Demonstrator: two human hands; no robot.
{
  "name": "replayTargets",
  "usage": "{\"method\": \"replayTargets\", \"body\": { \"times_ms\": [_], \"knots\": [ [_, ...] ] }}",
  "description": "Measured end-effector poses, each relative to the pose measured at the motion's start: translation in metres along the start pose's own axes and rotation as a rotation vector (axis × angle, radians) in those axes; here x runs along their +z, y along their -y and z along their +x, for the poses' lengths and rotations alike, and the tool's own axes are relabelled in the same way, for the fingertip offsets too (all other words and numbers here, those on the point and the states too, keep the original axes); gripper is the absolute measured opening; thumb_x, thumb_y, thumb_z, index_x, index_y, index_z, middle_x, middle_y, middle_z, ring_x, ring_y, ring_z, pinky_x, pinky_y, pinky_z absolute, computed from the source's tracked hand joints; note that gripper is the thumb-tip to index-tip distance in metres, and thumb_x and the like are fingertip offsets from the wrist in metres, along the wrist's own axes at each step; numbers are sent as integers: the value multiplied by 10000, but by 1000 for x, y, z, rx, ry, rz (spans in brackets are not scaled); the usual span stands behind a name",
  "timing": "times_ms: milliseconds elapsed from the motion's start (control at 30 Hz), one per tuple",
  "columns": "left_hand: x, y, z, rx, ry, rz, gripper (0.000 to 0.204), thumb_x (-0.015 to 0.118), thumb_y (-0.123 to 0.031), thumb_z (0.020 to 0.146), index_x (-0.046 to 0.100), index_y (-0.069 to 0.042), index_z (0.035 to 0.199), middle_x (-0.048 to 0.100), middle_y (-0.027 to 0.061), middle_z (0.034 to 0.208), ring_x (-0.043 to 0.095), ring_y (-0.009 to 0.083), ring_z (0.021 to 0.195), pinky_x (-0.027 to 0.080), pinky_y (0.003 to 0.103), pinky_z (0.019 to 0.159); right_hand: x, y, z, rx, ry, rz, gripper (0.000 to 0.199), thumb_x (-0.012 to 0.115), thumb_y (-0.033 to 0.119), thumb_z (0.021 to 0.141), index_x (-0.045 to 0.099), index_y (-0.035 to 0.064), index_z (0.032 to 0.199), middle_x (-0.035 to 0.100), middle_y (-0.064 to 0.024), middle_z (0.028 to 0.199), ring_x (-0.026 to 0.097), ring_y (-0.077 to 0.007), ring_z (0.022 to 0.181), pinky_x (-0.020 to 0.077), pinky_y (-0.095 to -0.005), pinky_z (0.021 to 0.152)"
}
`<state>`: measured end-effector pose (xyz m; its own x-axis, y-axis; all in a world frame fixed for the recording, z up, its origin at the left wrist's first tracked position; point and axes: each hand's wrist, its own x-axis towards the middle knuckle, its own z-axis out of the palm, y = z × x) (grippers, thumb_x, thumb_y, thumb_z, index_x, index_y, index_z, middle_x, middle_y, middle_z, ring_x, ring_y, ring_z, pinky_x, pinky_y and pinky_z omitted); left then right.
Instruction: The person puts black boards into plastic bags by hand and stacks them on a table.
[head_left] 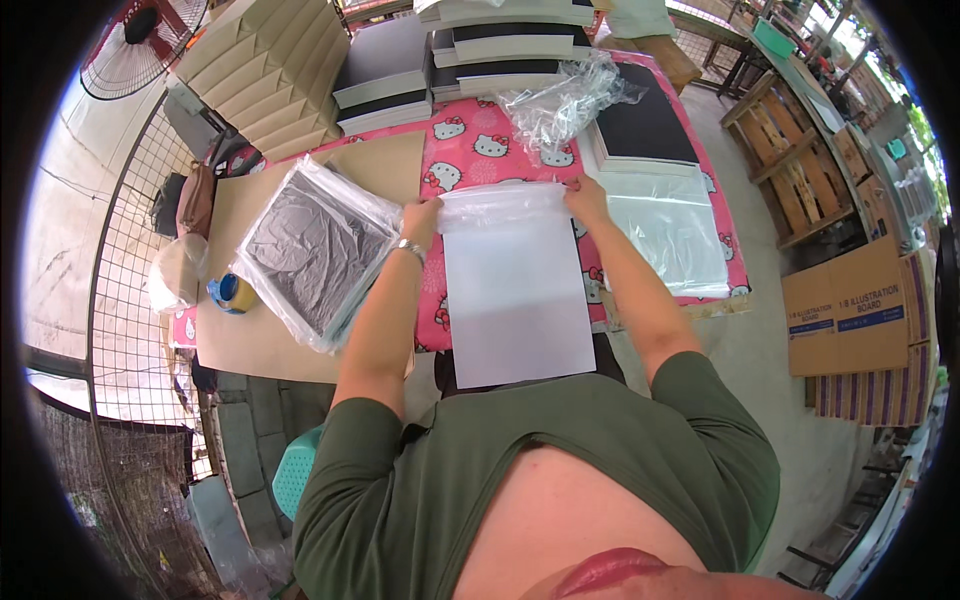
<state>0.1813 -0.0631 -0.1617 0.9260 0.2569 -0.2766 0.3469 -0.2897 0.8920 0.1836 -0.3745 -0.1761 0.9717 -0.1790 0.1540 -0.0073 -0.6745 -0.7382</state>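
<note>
My left hand (421, 221) and my right hand (586, 198) each pinch a side of a bunched clear plastic bag (503, 208). It lies across the far end of a white board (518, 310), whose near end reaches past the table's front edge toward my body. How far the board goes into the bag I cannot tell. Beside my left forearm is a plastic-wrapped stack of dark boards (315, 250). To the right of my right hand lie flat clear plastic bags (668, 235), with a stack of black-topped boards (645, 125) on their far end.
A pink patterned cloth (433, 290) covers the table, with brown paper (225, 335) at left. A tape roll (232, 293) sits there. Behind stand folded brown wrappers (265, 80), board stacks (380, 75) and crumpled plastic (570, 100). Cardboard boxes (850, 310) are on the right.
</note>
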Motion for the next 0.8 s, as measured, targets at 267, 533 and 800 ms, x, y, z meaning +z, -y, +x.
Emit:
{"method": "replayTargets", "body": {
  "times_ms": [267, 533, 800],
  "knots": [
    [20, 11, 38, 118, -108, 261, 302, 522, -223, 726, 647, 39, 807, 618, 259, 822, 603, 379, 849, 458, 423, 738, 31, -9, 24, 105, -13, -361, 277, 497, 214, 763, 633, 2, 879, 622, -220, 897, 586, -378, 886, 458, -418, 806],
    [-80, -126, -40, 109, 153, -192, 182, 634, -203, 756, 628, -40, 838, 596, 35, 709, 527, 126, 590, 406, 268, 520, -112, 129, 25, 20, 137, 229, 223, 511, 197, 795, 611, 8, 857, 634, -164, 812, 616, -302, 798, 470, -404, 708],
    [-126, -108, -85, -137, 702, -308, 180, 514, -235, 854, 596, -88, 791, 528, -4, 582, 402, 76, 407, 366, 230, 405, -163, 110, -43, 95, 788, 1162, 322, 467, 67, 843, 463, 13, 1160, 592, -85, 1029, 623, -138, 882, 523, -245, 770]
  ]
}}
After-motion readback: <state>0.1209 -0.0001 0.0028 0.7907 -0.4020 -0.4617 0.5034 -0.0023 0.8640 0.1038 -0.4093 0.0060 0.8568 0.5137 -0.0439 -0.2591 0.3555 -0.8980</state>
